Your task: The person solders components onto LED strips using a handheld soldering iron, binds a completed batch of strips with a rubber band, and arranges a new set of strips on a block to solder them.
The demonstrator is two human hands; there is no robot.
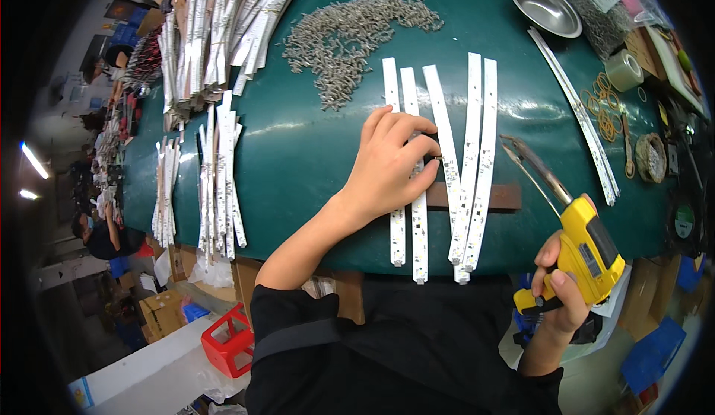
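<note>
Obs.: 5 white strips (488,117) lie mid-frame, lengthwise, across a brown block (505,197) on the green table (298,147). The 3 at right converge and overlap toward their lower ends.

Left hand (391,162): over the left strips, fingers curled, thumb and index close together; cannot tell whether they pinch a small part. Right hand (558,288): wrapped round the grip of the yellow gun (588,247), lower right. Gun tip sits just right of the rightmost strip, seemingly apart; height unclear.

Step (judged): placing or steadying at the strips, gun held ready. Next move calls for a steady left hand, fingers clear of the possibly hot tip, and a short leftward reach.

Edges/room: strips' lower ends reach the table's near edge, some apparently jutting past; a knock could shift them. Bare table left of the left hand, and between gun and long strips (573,110) at right. Metal pile (339,39) limits room above, upper centre.
</note>
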